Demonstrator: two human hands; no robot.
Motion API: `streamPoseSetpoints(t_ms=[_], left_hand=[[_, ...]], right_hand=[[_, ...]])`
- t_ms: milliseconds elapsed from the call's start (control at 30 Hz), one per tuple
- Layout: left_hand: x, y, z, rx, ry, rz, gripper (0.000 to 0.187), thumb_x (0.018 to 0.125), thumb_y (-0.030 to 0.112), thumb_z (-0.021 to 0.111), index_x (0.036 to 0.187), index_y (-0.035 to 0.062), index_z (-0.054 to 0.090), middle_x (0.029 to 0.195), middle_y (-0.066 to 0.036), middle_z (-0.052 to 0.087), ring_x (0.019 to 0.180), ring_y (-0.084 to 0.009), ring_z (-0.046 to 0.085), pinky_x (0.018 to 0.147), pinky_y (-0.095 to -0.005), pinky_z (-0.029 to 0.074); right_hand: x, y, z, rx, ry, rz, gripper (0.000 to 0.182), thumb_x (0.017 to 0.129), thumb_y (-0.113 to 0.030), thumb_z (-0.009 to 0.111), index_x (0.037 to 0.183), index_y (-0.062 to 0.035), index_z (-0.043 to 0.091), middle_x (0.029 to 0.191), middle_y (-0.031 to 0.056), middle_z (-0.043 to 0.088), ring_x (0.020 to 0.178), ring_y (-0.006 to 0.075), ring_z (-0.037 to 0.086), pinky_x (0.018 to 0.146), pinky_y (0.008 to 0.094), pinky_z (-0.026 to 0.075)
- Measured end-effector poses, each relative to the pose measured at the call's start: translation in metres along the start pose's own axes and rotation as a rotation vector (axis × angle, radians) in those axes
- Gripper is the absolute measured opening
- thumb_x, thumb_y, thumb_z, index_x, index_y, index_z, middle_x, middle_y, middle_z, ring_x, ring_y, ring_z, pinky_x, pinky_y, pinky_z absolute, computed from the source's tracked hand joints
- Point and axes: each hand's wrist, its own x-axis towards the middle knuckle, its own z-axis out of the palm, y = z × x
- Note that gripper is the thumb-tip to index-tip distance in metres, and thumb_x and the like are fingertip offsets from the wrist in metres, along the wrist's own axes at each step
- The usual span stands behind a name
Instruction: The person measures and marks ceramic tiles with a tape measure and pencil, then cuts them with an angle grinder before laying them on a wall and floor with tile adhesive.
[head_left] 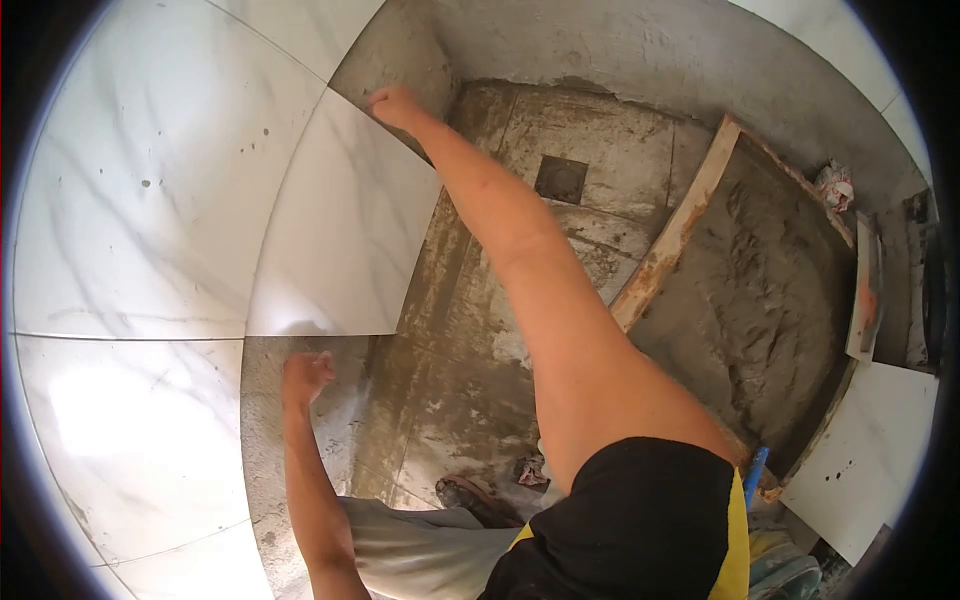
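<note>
A white marbled tile (345,230) stands against the wall at the left, its lower edge above a strip of bare cement (265,430). My right hand (397,107) is closed at the tile's upper right edge, with the arm stretched across the floor. Just below the tile's bottom edge, my left hand (307,377) is also closed, in front of the cement strip. Anything between the fingers of either hand is too small or hidden to make out.
A square drain (561,179) sits in the stained floor (610,135). Wet mortar (750,300) fills a wooden-edged tray (680,225) at the right. Beyond it are a metal-looking tool (865,290), crumpled wrapping (834,186) and a white tile piece (865,450). A blue handle (755,475) shows below.
</note>
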Motion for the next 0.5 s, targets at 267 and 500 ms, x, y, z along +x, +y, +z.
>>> streamPoseSetpoints(t_ms=[267,500], left_hand=[[-0.034,0.077,0.009,0.047,0.281,0.441,0.012,0.069,0.008,0.059,0.067,-0.0003,0.051,0.064,-0.023,0.049,0.054,-0.0371,0.049,0.053,-0.041,0.038],[-0.049,0.118,0.048,-0.079,-0.005,0.603,0.029,0.079,0.01,0.057,0.108,0.0089,0.063,0.096,-0.015,0.068,0.095,-0.0338,0.064,0.082,-0.0434,0.051]], right_hand=[[-0.012,-0.04,-0.074,0.348,0.428,0.168,0.021,0.086,-0.021,0.065,0.081,-0.0002,0.066,0.063,0.0082,0.063,0.057,0.0162,0.061,0.055,0.0328,0.048],[-0.11,-0.31,-0.189,0.785,0.285,-0.683,0.019,0.091,-0.007,0.053,0.106,0.0009,0.062,0.076,0.0043,0.058,0.066,0.0138,0.056,0.065,0.0287,0.048]])
